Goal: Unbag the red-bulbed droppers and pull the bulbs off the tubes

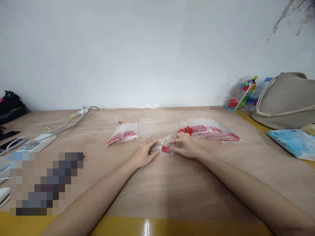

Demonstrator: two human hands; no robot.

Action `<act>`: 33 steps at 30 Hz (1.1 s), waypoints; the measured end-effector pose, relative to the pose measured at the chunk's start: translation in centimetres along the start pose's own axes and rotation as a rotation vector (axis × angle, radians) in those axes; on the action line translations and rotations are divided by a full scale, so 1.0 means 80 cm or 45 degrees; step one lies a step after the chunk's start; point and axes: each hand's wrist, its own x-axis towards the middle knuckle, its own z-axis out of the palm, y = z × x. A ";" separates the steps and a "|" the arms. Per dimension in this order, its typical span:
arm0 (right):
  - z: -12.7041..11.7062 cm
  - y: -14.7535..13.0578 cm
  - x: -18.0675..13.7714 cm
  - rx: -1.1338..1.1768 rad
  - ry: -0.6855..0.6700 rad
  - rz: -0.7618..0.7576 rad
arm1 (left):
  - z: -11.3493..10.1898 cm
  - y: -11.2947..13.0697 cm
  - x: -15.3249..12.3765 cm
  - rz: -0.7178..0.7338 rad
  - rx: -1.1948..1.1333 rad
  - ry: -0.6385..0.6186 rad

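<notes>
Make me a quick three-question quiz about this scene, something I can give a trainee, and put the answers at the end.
1. Multiple choice: What colour are the pieces in the clear bag between the left hand and the right hand?
a) blue
b) red
c) green

2. True or false: The white power strip lies on the right side of the table.

3. Fill in the blank: The overlapping bags on the right lie nearer the ____ hand.

Key:
1. b, red
2. False; it lies on the left side
3. right
</notes>
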 end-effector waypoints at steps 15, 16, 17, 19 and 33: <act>0.016 -0.011 0.000 0.308 -0.069 0.029 | -0.009 0.008 0.004 0.034 0.181 -0.262; 0.018 -0.011 -0.001 0.362 -0.075 0.051 | -0.009 0.009 0.004 0.034 0.180 -0.266; 0.019 -0.010 -0.001 0.410 -0.085 0.074 | -0.010 0.009 0.004 0.037 0.180 -0.271; 0.020 -0.010 -0.002 0.461 -0.096 0.098 | -0.010 0.009 0.004 0.046 0.186 -0.282; 0.015 -0.004 -0.002 0.600 -0.167 0.260 | -0.010 0.003 0.003 0.073 0.338 -0.445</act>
